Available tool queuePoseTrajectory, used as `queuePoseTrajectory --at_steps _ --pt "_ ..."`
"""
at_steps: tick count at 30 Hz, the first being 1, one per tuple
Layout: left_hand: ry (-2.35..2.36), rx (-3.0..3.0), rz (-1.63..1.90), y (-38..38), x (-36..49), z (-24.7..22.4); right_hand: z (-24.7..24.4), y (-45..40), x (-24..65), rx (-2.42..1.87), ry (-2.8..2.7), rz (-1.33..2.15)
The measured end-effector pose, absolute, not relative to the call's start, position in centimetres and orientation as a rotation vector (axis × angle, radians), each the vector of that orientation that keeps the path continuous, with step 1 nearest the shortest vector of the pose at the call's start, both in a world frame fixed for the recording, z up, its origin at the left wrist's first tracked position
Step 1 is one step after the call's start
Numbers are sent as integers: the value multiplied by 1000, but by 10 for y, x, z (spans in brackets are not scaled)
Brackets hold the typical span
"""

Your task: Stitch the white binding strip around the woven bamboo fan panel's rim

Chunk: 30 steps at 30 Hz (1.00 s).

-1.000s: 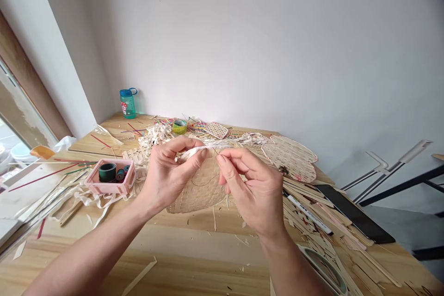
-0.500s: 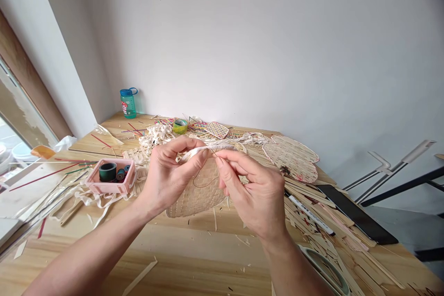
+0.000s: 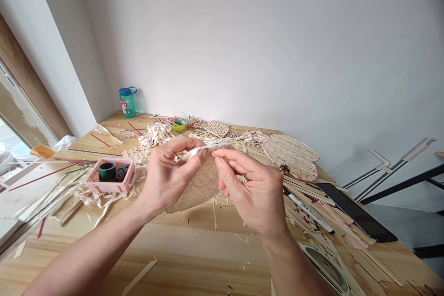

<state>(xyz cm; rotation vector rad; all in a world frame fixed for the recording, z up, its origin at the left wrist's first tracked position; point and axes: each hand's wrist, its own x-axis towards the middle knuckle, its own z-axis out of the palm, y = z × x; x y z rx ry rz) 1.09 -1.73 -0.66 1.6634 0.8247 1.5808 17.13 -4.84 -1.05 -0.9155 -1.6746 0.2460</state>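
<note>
My left hand (image 3: 171, 175) pinches a white binding strip (image 3: 194, 150) against the top edge of a woven bamboo panel (image 3: 197, 189). The panel's lower part hangs between my hands, and its upper part is hidden behind my fingers. My right hand (image 3: 253, 194) is close beside it, with thumb and forefinger pinched on a thin needle (image 3: 214, 153) at the strip. Any thread on the needle is too fine to follow.
A pink box of spools (image 3: 109, 180) and loose white strips lie left. Woven fan-shaped panels (image 3: 290, 157) lie right, near a marker pen (image 3: 308, 212), a black tablet (image 3: 357, 212) and bamboo slats. A teal bottle (image 3: 127, 102) stands at the back.
The woven panel has turned slightly, and the dark thread loop on its face is now mostly out of sight. My right fingers have stayed close to the strip.
</note>
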Motion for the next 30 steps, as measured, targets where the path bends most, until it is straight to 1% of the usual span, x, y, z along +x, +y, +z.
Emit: queuePoseTrajectory --at_steps 19,25,30 --pt "795 1733 1653 -17 12 -7 -12 -48 173 -909 -1678 308" --pt "774 1629 1593 -15 10 -9 -13 -47 173 -894 -1684 291" --pt "774 1678 1629 -15 11 -9 -13 -47 174 -907 -1680 281"
